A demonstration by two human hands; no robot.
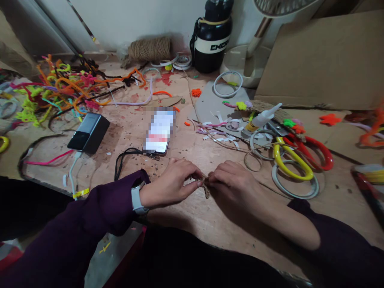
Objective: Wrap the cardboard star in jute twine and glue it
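My left hand and my right hand meet over the near part of the wooden table. Both pinch a small brown piece of jute twine between their fingertips; a short end hangs down between the hands. My left wrist wears a pale watch under a dark purple sleeve. A phone lies just beyond my hands, and a glue bottle with red and yellow scissors lies to the right.
A heap of coloured pipe cleaners fills the far left. A dark power bank, a twine spool, a black bottle, a fan base, cardboard sheets and several wire rings stand around.
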